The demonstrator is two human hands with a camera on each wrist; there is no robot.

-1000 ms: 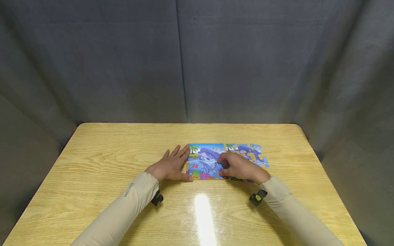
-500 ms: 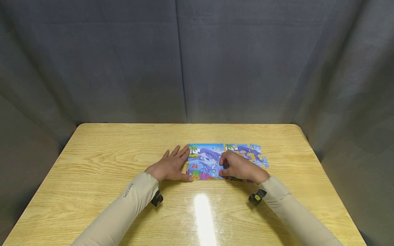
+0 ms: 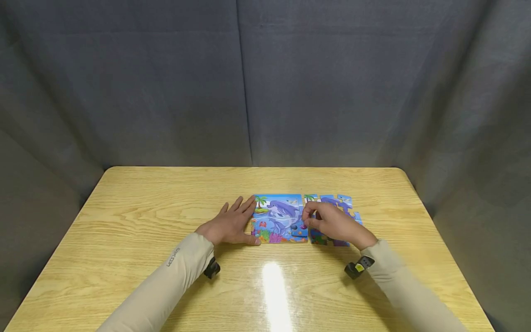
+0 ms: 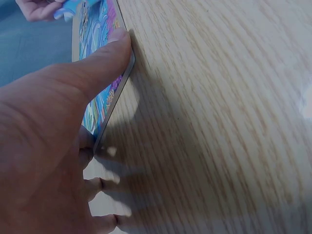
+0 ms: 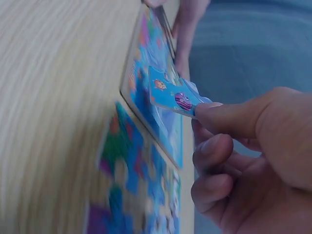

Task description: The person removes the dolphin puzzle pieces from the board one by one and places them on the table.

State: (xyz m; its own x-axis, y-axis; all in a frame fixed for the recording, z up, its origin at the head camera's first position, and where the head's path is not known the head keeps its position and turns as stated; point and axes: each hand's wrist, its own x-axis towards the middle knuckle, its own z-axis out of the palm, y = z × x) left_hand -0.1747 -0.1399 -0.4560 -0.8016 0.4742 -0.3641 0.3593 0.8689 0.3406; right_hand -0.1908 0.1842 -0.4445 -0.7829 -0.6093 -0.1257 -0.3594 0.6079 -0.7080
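A dolphin picture puzzle board lies on the table. My left hand spreads along its left side, the thumb resting on the lower left corner and the fingertips at the left edge. With thumb and forefinger, my right hand pinches a blue puzzle piece with a striped fish and a small orange creature on it. The right wrist view shows this piece tilted and raised over the board's right part. My right hand's other fingers curl in below and partly hide the piece's far end.
Right of the board, several puzzle pieces lie in a loose, gapped arrangement, partly under my right hand. The wooden table reaches back to a grey curtain.
My right hand has moved rightward and lifted from the board's lower right part, with the fish piece between its fingers. My left hand has stayed in place.
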